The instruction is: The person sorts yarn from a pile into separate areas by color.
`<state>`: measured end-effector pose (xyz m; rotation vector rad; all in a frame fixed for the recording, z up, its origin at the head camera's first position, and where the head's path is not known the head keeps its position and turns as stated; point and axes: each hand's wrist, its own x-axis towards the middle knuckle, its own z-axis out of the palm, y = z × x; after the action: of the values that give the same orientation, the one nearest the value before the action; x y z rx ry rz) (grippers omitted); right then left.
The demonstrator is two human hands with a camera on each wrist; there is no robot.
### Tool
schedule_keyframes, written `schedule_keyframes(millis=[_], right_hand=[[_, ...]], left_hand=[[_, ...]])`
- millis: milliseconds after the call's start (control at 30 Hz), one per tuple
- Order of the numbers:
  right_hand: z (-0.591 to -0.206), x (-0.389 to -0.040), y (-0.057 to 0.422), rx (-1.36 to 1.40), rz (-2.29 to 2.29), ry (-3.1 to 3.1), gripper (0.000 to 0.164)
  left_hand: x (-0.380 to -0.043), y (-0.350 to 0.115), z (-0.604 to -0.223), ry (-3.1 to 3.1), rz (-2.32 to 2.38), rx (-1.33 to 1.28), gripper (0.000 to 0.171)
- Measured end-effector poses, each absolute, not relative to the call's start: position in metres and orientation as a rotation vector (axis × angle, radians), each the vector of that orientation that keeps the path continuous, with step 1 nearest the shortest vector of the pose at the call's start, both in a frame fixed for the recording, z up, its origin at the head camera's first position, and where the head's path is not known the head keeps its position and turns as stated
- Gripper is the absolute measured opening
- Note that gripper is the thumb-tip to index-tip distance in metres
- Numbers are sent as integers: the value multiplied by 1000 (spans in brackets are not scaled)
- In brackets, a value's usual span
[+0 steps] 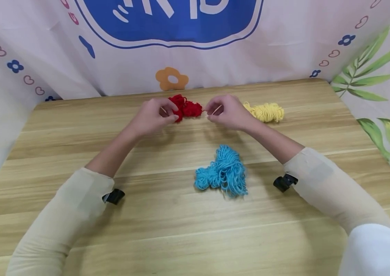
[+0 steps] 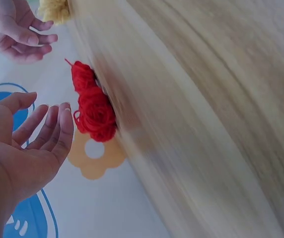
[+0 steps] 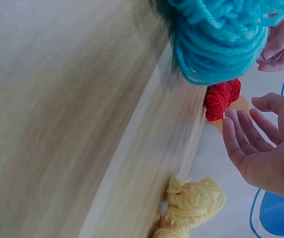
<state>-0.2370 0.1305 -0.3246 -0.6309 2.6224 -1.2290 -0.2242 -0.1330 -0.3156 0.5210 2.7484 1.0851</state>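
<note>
A bundle of red yarn (image 1: pixel 192 109) lies near the back edge of the table, between the two hands. My left hand (image 1: pixel 156 115) is at its left end, fingers loosely bent and thumb apart; the left wrist view shows the fingertips close to the red yarn (image 2: pixel 96 111), and whether they touch it I cannot tell. At the other end, by a short loose strand, is my right hand (image 1: pixel 227 112). Its fingers are relaxed and spread from the thumb, with nothing held in the right wrist view. Blue yarn (image 1: pixel 227 170) lies in front of the hands, nearer the middle.
Yellow yarn (image 1: pixel 267 112) lies just right of the right hand, partly behind it. A printed cloth (image 1: pixel 208 65) hangs directly behind the wooden table (image 1: pixel 167 237). Black clips (image 1: pixel 113 196) stick out from both sleeves.
</note>
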Motion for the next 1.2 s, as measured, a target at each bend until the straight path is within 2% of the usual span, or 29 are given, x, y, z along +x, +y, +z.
schedule_keyframes(millis=[1200], right_hand=[[-324,-207,164,-709,-1150,2598,13]], left_hand=[[-189,-98,-322,2539,954,749,31]])
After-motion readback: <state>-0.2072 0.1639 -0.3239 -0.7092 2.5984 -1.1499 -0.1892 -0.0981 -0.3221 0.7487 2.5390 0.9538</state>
